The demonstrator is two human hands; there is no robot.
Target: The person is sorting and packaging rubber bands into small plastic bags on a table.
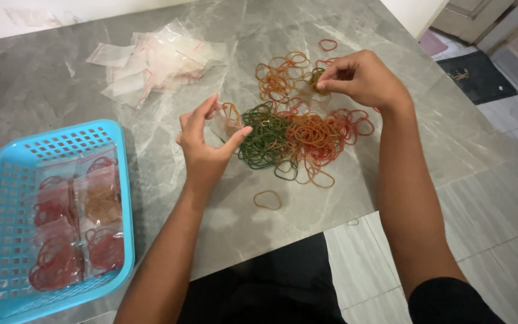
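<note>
Rubber bands [298, 135] lie in a heap in the middle of the grey table [43, 90]. The right hand [361, 78] pinches a few bands at the far side of the heap. The left hand [208, 144] holds a small clear bag [226, 120] with bands inside. A blue basket [7, 174] of filled bags sits near left.

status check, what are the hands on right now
Left hand holds small clear bag. Right hand pinches bands over rubber band pile. Nothing in between.
</note>
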